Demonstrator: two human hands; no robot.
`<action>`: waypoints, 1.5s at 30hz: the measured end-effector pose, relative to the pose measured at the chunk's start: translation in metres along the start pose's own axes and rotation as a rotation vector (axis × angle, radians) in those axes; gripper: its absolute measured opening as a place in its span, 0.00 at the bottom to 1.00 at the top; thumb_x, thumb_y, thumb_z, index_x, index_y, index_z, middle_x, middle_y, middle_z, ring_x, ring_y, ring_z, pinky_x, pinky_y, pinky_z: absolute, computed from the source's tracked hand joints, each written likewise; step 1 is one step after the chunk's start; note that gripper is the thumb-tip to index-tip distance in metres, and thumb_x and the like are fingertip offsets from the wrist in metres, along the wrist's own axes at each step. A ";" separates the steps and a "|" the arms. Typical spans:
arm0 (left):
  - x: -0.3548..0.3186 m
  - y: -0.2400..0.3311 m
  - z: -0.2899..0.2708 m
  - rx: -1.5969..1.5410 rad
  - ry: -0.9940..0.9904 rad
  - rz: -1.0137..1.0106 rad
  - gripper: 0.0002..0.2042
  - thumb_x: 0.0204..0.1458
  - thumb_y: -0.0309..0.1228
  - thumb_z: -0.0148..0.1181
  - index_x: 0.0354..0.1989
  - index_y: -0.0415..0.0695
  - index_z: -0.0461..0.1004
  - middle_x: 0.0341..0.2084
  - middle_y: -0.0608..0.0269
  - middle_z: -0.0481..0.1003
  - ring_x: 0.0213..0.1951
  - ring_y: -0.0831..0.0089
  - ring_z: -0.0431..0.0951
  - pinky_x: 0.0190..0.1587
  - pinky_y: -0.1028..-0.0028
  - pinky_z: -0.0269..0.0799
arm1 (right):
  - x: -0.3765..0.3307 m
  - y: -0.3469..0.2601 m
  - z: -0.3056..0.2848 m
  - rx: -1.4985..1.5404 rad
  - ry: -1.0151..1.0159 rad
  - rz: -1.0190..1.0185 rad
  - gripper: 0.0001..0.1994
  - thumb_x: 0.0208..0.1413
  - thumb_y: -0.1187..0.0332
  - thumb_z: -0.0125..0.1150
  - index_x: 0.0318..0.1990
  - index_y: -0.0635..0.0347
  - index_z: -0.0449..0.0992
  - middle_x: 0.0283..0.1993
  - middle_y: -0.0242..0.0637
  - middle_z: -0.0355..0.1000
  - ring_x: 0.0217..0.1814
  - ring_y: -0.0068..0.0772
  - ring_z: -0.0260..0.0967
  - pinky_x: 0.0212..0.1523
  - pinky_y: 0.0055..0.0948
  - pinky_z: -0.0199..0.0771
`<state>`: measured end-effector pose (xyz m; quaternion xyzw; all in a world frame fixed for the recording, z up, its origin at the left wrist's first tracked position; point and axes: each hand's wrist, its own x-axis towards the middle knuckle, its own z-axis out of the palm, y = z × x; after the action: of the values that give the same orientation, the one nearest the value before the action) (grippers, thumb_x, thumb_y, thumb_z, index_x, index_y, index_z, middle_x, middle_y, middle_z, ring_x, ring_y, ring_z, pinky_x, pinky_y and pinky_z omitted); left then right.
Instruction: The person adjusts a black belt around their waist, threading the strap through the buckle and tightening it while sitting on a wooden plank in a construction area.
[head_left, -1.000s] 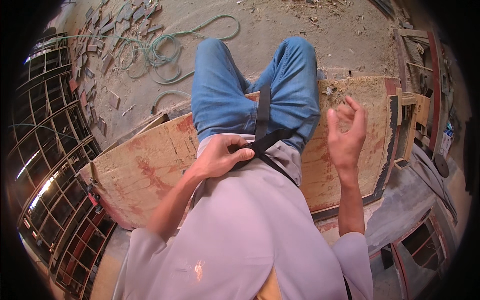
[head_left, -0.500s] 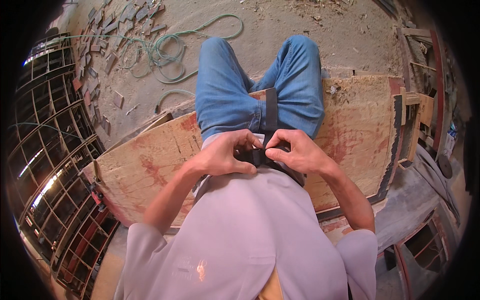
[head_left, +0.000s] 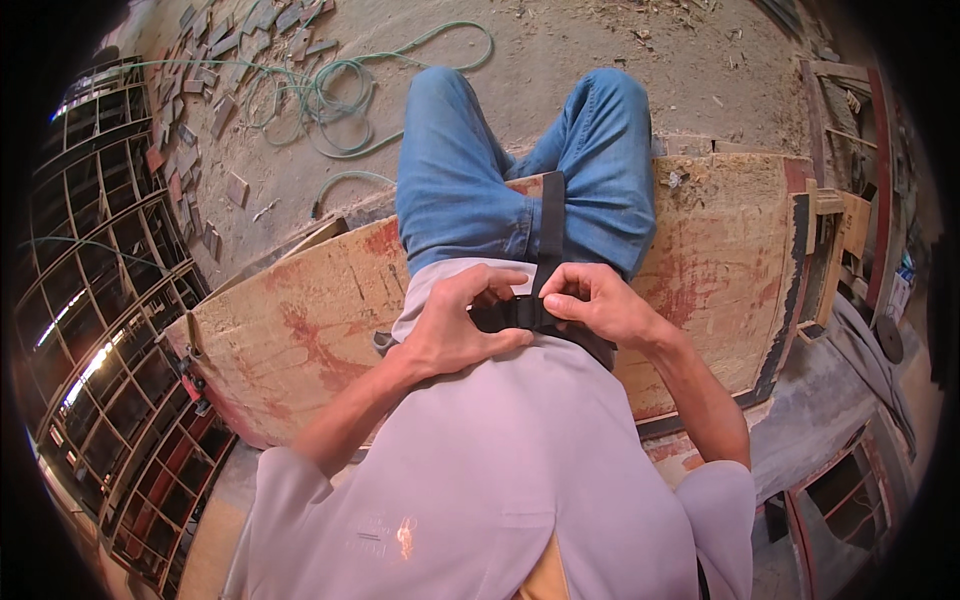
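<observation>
I look down my own body: pale shirt, blue jeans (head_left: 470, 190), seated on a worn, red-stained plywood board (head_left: 300, 320). A black strap (head_left: 552, 225) runs down between my legs to a black buckle (head_left: 508, 314) at my waist. My left hand (head_left: 455, 322) grips the buckle's left side, thumb on top. My right hand (head_left: 598, 305) pinches its right side where the strap meets it. Both hands touch the buckle and nearly meet over it.
A green hose (head_left: 330, 90) lies coiled on the dusty floor beyond my knees, with scattered tile pieces (head_left: 200, 110) at far left. Steel rebar grids (head_left: 90, 330) stand at left. Wooden frames and offcuts (head_left: 840, 220) sit at right.
A second ago my right hand was raised and open at the right; it came down to the waist and closed on the buckle beside my left hand. The left hand stayed there.
</observation>
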<state>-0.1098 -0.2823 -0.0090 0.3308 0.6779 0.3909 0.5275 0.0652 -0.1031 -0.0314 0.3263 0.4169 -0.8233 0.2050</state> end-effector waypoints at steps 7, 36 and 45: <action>0.000 0.005 0.009 0.152 0.077 0.161 0.22 0.40 0.34 0.82 0.45 0.40 0.84 0.32 0.57 0.79 0.33 0.66 0.80 0.37 0.68 0.77 | -0.009 -0.014 0.007 0.025 0.064 0.069 0.06 0.66 0.72 0.64 0.38 0.67 0.78 0.31 0.29 0.76 0.31 0.14 0.70 0.31 0.19 0.71; 0.007 0.026 0.023 0.335 -0.034 0.156 0.25 0.43 0.36 0.80 0.51 0.42 0.83 0.28 0.56 0.81 0.28 0.62 0.82 0.33 0.67 0.78 | -0.028 -0.031 -0.015 -0.272 0.065 0.022 0.11 0.66 0.66 0.65 0.37 0.67 0.80 0.30 0.25 0.75 0.32 0.12 0.67 0.32 0.19 0.69; -0.005 0.015 0.026 0.271 0.032 0.267 0.17 0.40 0.33 0.80 0.39 0.42 0.85 0.20 0.61 0.79 0.22 0.66 0.81 0.26 0.69 0.76 | -0.042 -0.021 -0.019 -0.300 -0.083 0.074 0.17 0.67 0.60 0.66 0.30 0.64 0.77 0.25 0.22 0.69 0.29 0.13 0.59 0.28 0.24 0.61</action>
<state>-0.0826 -0.2750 0.0034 0.4796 0.6825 0.3679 0.4109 0.0887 -0.0726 0.0020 0.2727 0.5139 -0.7564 0.2989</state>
